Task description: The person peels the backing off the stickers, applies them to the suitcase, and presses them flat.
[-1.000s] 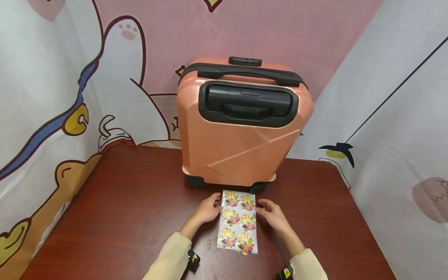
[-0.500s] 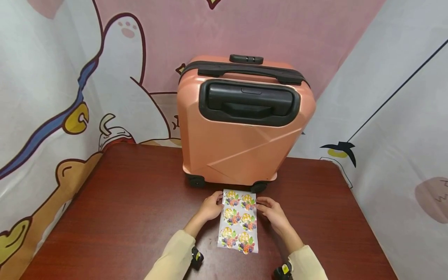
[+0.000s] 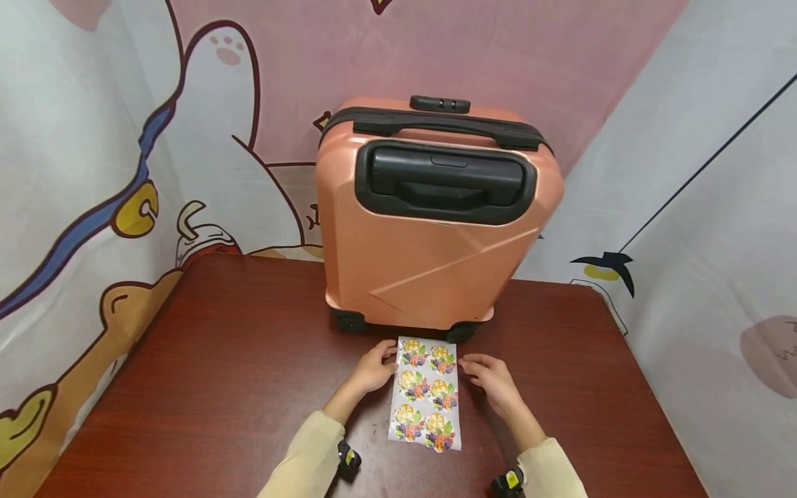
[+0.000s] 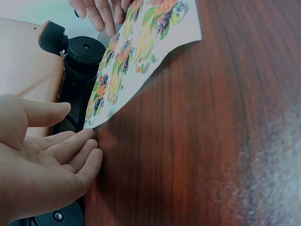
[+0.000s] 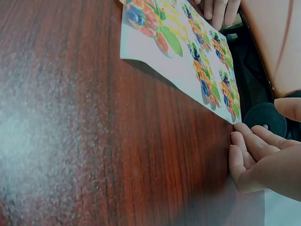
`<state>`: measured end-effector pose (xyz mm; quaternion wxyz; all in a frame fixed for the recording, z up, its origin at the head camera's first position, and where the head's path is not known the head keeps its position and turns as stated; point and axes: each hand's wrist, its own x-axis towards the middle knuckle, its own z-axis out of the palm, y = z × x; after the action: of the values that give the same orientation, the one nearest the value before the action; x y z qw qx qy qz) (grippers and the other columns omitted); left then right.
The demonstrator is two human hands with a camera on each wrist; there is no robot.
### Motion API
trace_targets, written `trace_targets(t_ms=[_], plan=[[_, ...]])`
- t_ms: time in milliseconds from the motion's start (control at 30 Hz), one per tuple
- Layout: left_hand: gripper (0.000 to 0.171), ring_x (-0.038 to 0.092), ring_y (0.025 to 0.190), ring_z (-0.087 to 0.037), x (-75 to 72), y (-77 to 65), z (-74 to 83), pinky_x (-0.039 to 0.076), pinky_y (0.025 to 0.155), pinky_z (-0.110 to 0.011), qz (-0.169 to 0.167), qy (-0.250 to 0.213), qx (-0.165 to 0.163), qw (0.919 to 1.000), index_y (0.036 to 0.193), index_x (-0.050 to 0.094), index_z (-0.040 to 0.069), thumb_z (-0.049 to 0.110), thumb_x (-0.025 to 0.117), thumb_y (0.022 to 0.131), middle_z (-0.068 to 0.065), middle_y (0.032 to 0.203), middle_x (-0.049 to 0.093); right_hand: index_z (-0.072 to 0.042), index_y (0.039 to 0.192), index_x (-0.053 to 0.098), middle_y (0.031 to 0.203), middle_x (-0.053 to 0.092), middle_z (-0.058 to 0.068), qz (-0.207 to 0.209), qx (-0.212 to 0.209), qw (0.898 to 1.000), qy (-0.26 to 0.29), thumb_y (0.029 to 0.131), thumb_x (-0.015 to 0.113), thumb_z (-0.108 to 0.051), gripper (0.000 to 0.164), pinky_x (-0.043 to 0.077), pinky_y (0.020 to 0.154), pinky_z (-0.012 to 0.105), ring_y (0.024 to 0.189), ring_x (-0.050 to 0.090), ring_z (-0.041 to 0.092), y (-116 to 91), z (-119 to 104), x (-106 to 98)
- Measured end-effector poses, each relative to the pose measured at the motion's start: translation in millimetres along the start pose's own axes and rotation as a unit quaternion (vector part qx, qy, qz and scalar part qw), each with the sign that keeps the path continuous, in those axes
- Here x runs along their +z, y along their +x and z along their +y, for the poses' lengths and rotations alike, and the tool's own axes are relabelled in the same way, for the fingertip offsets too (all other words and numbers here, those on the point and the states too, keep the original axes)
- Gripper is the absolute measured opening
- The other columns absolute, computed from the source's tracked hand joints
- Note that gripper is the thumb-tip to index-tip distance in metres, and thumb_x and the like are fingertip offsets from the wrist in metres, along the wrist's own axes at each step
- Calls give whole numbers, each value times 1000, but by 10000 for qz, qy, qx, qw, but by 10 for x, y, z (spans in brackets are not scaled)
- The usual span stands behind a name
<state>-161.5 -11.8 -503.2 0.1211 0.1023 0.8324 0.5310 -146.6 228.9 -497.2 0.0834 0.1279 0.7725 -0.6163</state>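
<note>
Under soft light, pale glare patches the tabletop (image 5: 94,141) in both wrist views.

Lower left, the left hand (image 4: 44,162), fingertips meeting the bottom corner of the fruit-printed sheet (image 4: 141,56); up at the top edge, the right hand (image 4: 106,16); upper left, a black wheel (image 4: 85,49). Reddish-brown tabletop (image 4: 211,127) fills the right.

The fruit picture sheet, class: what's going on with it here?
A person has the left hand and right hand on either side of the fruit picture sheet, fingertips at its edges near the end by the suitcase. Neither hand grips it. The sheet lies on the table, showing six fruit pictures, and the suitcase stands upright just behind it.
</note>
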Motion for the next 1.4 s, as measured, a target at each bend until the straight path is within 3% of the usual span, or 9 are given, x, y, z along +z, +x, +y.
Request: trace_targets(t_ms=[600,900,1400], plan=[[43,42,118,-40,37,-5,-60,32,97,-51,-34,-34,98,9999,126,43,-10,-2,55,85,-24,122,53,13,113,53,112,61,20,-84,50,9997,231,87,56,-5,33,40,75,32,91,57,16,84,13,22],[41,45,115,-41,3,-36,-23,32,97,-50,46,-25,136,9999,122,45,-12,-3,55,83,-25,118,55,17,104,56,92,65,19,232,110,9997,-54,88,51,-5,27,47,76,37,89,59,30,11,1,-23],[40,43,117,-41,4,-54,-20,32,97,-51,-31,-68,127,9999,121,46,-12,-2,55,84,-24,118,55,15,106,57,95,66,16,81,229,9996,-108,88,52,-8,29,44,80,41,95,57,31,28,-2,-4]])
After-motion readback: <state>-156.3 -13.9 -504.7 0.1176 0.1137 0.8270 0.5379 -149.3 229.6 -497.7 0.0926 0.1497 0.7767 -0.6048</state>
